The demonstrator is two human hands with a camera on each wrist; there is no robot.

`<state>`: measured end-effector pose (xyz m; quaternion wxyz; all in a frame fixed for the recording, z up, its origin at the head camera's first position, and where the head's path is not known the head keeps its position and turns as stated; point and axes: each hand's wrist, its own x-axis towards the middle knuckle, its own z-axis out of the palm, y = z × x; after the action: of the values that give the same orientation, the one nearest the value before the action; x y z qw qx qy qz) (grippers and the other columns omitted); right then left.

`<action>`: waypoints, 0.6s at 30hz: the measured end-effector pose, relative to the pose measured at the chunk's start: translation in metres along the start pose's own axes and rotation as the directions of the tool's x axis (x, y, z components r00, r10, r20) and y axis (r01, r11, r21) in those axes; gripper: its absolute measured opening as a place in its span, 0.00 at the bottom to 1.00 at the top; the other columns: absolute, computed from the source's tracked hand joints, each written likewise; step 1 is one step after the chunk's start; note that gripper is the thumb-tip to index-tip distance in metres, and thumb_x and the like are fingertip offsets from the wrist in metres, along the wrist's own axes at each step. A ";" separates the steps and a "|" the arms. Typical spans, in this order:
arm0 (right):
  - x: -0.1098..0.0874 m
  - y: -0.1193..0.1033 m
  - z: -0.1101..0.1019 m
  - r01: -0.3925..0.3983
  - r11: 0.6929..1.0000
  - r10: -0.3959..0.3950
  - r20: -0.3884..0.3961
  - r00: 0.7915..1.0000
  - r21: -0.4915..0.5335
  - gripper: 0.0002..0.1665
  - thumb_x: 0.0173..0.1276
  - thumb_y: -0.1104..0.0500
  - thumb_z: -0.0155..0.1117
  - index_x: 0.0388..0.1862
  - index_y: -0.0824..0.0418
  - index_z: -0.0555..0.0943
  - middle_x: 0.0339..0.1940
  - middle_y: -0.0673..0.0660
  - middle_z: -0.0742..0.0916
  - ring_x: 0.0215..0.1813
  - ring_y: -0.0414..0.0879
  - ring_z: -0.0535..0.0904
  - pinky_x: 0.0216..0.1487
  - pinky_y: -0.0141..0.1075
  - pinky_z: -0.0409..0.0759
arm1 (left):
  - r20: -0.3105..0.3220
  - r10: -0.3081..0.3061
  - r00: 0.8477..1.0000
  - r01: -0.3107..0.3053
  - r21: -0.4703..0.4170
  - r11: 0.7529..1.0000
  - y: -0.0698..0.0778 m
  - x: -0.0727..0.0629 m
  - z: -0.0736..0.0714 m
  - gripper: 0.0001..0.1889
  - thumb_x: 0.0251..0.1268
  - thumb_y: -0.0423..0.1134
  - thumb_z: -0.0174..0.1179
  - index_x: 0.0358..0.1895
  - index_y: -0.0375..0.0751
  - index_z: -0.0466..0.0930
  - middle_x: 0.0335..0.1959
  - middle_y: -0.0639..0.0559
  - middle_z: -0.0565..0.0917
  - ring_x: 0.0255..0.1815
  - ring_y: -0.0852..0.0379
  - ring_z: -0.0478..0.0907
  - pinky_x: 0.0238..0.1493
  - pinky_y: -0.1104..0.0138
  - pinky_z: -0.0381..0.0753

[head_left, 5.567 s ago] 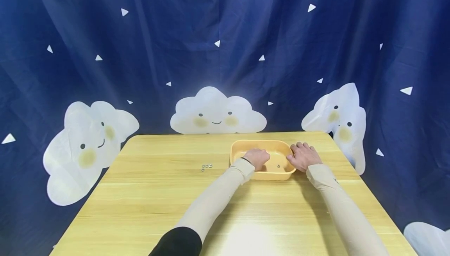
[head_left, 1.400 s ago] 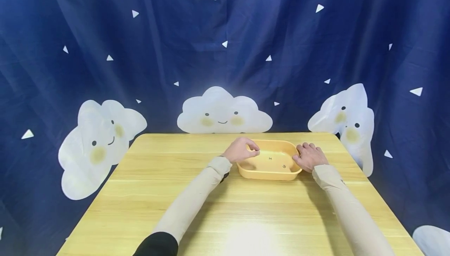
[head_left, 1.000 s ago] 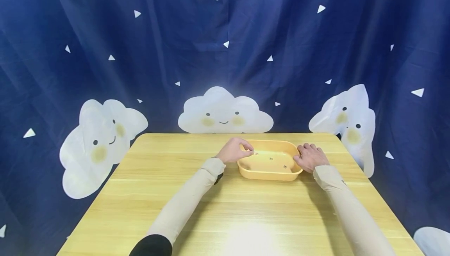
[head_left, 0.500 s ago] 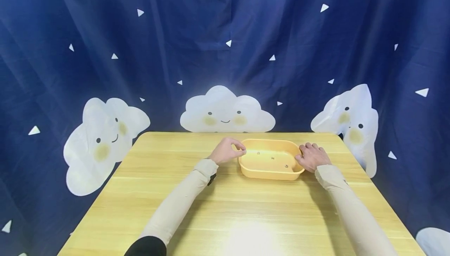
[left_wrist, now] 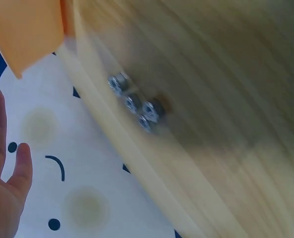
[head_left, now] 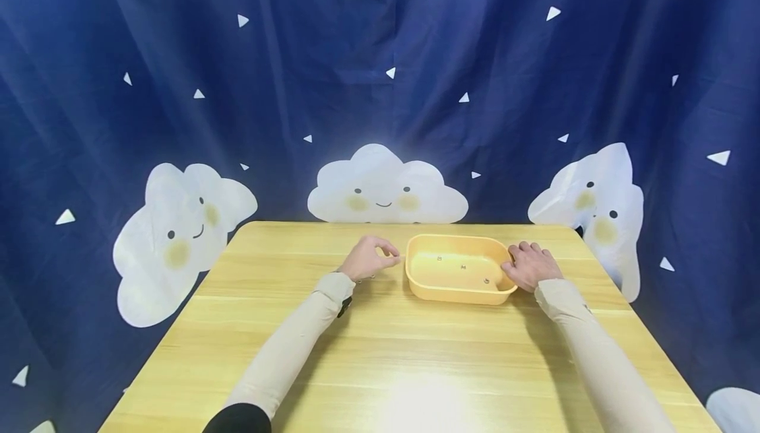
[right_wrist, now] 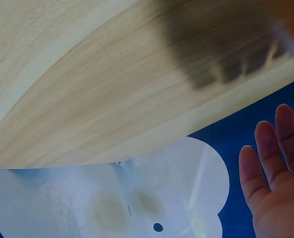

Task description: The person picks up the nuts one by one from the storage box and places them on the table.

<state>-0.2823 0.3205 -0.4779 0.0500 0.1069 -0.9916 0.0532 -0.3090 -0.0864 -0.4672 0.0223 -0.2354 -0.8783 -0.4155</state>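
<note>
My left hand hovers over the table just left of the yellow tray, its thumb and index finger bent towards each other with nothing seen between them. Several silver metal nuts lie in a small cluster on the table beneath it, partly covered by the hand in the head view. Inside the tray three more nuts sit apart in a slanting row: one nut at the left, one nut mid-floor, one nut at the right. My right hand holds the tray's right end, thumb over the rim.
A wooden table carries everything, its far edge close behind the tray. Behind it hangs a dark blue curtain printed with white clouds and triangles.
Only one nut showed in the tray at first; two more lie there now. My left hand has withdrawn leftward from inside the tray. The right hand keeps its hold at the rim.
</note>
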 end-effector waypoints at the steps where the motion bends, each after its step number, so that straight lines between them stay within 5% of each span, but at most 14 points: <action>1: 0.000 0.000 0.000 0.000 1.000 0.000 0.001 1.000 0.000 0.29 0.73 0.48 0.49 0.61 0.67 0.78 0.60 0.71 0.82 0.60 0.70 0.76 0.55 0.66 0.74 | -0.002 -0.005 1.000 0.005 0.007 1.000 -0.002 -0.001 -0.001 0.04 0.61 0.42 0.72 0.37 0.49 0.92 0.41 0.55 0.91 0.45 0.54 0.81 0.51 0.58 0.78; 18: 0.000 0.000 0.001 -0.003 1.000 0.003 0.010 1.000 -0.004 0.28 0.74 0.47 0.49 0.59 0.66 0.79 0.60 0.70 0.82 0.59 0.70 0.75 0.55 0.66 0.74 | -0.002 -0.073 0.997 0.073 0.087 0.994 -0.035 -0.021 -0.015 0.03 0.60 0.44 0.72 0.35 0.53 0.91 0.38 0.56 0.89 0.43 0.57 0.81 0.48 0.60 0.80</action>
<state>-0.2825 0.3205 -0.4793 0.0454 0.1055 -0.9921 0.0507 -0.3077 -0.1247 -0.4873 0.0169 -0.2020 -0.9036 -0.3774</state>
